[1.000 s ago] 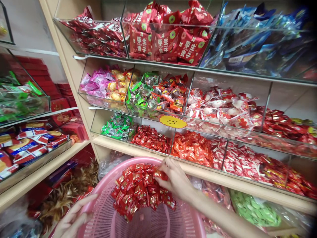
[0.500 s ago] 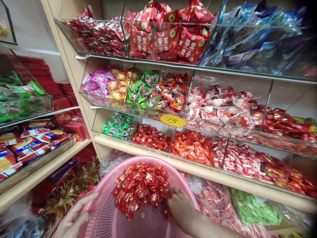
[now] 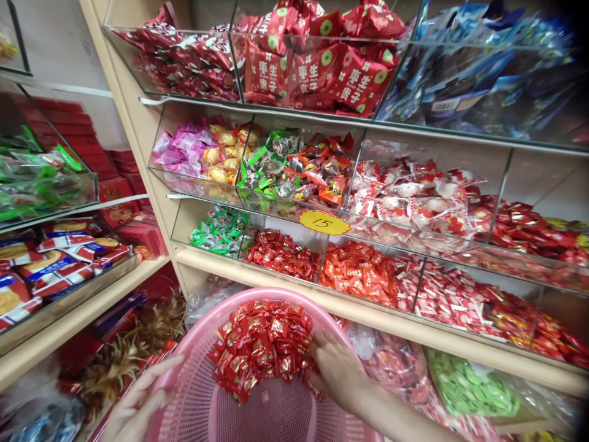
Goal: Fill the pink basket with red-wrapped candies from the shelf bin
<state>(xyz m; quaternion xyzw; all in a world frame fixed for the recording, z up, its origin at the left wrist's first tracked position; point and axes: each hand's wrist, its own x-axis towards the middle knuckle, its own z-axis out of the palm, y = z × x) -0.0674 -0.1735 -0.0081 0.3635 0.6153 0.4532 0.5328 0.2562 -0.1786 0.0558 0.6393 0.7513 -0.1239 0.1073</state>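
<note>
A pink plastic basket (image 3: 193, 344) with a mesh wall fills the lower middle of the head view. Inside it, red wrapped candies (image 3: 264, 344) with gold print are heaped toward the far side, and the near part of its floor shows bare. My left hand (image 3: 142, 396) grips the basket's left rim, thumb on the inner side and fingers along the outside. My right hand (image 3: 334, 368) is down inside the basket at the right edge of the heap. Its fingers curl against the candies there, and the fingertips are partly hidden.
Behind the basket, a wooden shelf (image 3: 257, 279) carries clear bins of wrapped sweets. A yellow price tag (image 3: 324, 222) reads 15. Lower right lies a bag of green sweets (image 3: 472, 383). At left, another shelf (image 3: 78, 310) holds packaged snacks, with a feather duster (image 3: 133, 344) below.
My right hand has shifted slightly up and right along the heap's edge, its fingers still at the candies. The left hand keeps its hold on the basket rim.
</note>
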